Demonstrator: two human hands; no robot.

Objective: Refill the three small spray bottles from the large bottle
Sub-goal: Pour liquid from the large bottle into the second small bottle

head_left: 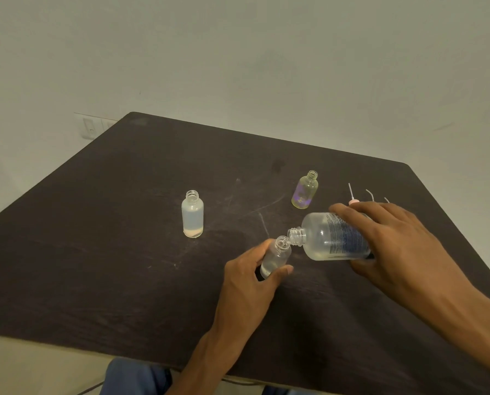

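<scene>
My right hand (pixel 392 240) grips the large clear bottle (pixel 327 238), tipped almost on its side, its open neck pointing left and touching the mouth of a small clear bottle (pixel 278 253). My left hand (pixel 249 276) holds that small bottle, tilted toward the large one, with a little liquid at its bottom. A frosted small bottle (pixel 192 213) stands open and upright to the left. A yellowish small bottle (pixel 305 190) stands open further back.
The dark table (pixel 95 252) fills the view, with its near edge by my knees. Spray tops with thin dip tubes (pixel 353 196) lie behind my right hand, partly hidden. A wall socket (pixel 90 128) sits past the table's far left corner.
</scene>
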